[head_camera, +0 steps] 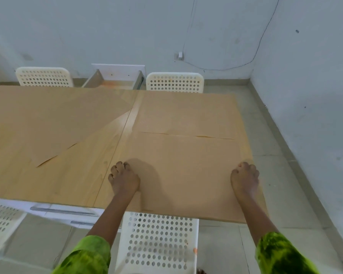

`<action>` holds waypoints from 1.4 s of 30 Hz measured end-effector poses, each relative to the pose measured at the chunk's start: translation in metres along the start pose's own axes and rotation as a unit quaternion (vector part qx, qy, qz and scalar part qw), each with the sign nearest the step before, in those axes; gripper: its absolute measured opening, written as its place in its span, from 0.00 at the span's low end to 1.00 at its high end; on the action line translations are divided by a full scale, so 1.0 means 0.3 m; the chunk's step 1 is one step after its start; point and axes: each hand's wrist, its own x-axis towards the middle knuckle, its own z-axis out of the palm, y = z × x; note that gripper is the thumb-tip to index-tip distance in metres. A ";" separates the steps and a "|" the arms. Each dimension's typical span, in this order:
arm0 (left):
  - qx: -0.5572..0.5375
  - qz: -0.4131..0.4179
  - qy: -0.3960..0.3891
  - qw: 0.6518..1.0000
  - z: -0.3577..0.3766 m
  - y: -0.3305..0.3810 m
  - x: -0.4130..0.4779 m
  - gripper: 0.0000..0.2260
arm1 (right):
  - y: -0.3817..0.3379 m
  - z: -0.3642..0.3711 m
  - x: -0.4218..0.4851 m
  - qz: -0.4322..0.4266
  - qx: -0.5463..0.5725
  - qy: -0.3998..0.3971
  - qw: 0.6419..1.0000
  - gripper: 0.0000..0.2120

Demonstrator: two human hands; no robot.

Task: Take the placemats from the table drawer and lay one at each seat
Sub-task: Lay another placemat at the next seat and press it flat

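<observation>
A tan placemat (186,171) lies flat on the near right part of the wooden table (107,147), in front of the near white chair (158,242). My left hand (124,178) rests on its left edge with fingers curled onto it. At the mat's right edge, by the table's side, my right hand (245,177) has its fingers curled the same way. Beyond it a second placemat (186,113) lies at the far right seat. A third placemat (48,117) lies skewed on the far left. The table drawer (113,81) on the far side stands open.
White perforated chairs stand at the far left (45,76), far right (175,82) and near left (0,218). A white drawer front with metal handles (63,211) runs under the near table edge. Tiled floor and a wall lie to the right of the table.
</observation>
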 end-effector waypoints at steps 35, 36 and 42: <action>0.075 0.332 0.008 0.940 0.209 0.173 -0.006 0.34 | -0.131 0.225 -0.202 -0.296 -0.121 -0.123 0.940 0.30; 0.081 0.330 0.014 0.940 0.222 0.152 -0.025 0.33 | -0.121 0.233 -0.226 -0.291 -0.130 -0.130 0.939 0.29; 0.055 0.241 0.044 0.968 0.196 -0.027 0.012 0.38 | -0.012 0.183 -0.179 -0.269 -0.129 -0.117 0.947 0.49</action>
